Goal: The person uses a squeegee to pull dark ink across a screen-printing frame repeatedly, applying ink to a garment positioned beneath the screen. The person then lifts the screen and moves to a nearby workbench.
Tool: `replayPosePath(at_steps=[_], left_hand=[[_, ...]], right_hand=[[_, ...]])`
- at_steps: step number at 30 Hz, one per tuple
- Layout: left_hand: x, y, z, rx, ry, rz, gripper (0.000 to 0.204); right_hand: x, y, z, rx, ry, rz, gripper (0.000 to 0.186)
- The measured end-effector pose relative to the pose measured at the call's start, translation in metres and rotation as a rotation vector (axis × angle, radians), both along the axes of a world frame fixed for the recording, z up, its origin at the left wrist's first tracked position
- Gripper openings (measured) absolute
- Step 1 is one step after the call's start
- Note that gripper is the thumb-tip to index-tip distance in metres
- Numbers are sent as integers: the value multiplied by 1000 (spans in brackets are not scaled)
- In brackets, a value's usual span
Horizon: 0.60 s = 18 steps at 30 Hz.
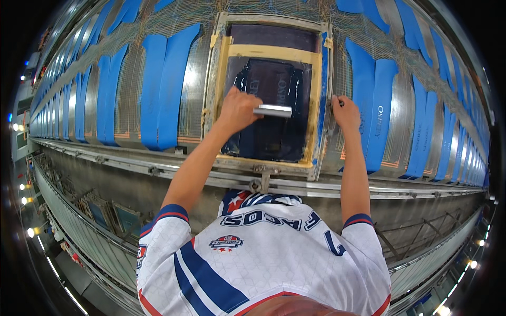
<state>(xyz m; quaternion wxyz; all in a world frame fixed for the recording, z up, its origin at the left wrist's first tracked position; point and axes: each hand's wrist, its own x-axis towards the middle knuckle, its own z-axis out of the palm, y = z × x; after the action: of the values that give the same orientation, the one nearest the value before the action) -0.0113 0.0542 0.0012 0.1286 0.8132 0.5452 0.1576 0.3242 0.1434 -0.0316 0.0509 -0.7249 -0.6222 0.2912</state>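
Observation:
In front of me a screen printing frame (326,68) lies flat on the long table, with yellowish tape around its mesh. Dark, wet-looking ink (263,139) covers the middle of the mesh, and faint lettering shows through it. My left hand (238,109) is closed around one end of a squeegee (276,110), whose pale metallic bar reaches right across the inked area. Just outside the frame's right side, my right hand (346,111) is curled into a fist. A small dark bit shows between its fingers, too little to name.
Blue cut pieces (179,79) lie in rows on the table to both sides, some with printed lettering (377,126). A metal rail (390,188) runs along the table's near edge. Several framed screens (126,218) stand below it at left. Tangled threads (174,21) cover the table's far strip.

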Motion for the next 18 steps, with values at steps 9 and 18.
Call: replayPosePath(at_steps=[9,18], left_hand=[[-15,148,10,17,36,-6,25],[-2,78,-17,76,-41,23,21]], right_hand=[[-109,102,70,137,294,652,46],[-125,34,39,265,-19,853,20]])
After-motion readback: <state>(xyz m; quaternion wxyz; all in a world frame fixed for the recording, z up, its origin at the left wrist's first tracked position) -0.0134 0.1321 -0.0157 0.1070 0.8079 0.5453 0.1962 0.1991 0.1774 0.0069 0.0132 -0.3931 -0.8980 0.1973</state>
